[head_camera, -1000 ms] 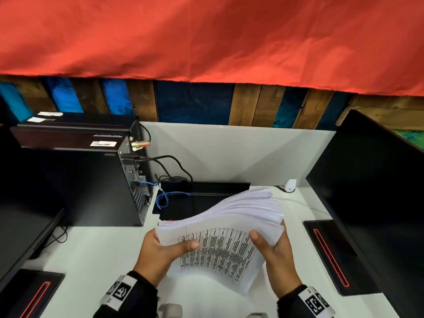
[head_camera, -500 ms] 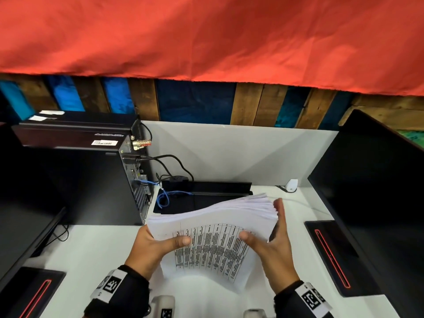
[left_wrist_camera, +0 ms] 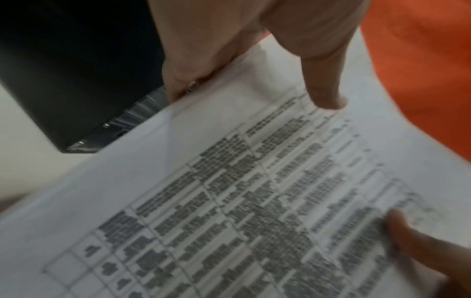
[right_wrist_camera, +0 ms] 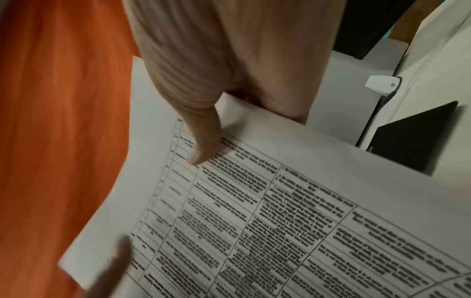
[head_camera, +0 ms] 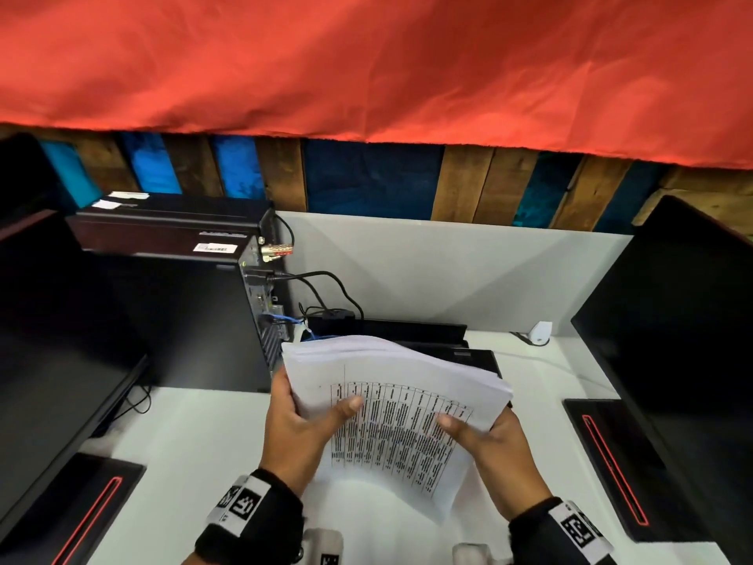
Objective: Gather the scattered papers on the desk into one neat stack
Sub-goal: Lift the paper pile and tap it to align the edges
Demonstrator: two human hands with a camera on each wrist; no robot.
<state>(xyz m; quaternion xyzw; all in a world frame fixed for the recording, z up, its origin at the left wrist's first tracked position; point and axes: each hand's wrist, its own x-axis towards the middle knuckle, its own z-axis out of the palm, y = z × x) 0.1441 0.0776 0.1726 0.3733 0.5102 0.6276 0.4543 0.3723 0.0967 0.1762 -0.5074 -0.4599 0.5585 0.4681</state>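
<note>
With our left hand (head_camera: 299,430) and right hand (head_camera: 495,446) pinching a fanned, sagging paper stack (head_camera: 391,385), its loose 6 o'clock sheets may slip onto the bench (head_camera: 195,434).

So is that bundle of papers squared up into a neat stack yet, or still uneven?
Still uneven. The papers fan out at the far edge, and the printed top sheet droops below the left hand and right hand.

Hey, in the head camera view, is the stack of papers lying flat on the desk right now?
No, both the left hand and the right hand hold the stack of papers lifted and tilted above the white desk.
</note>
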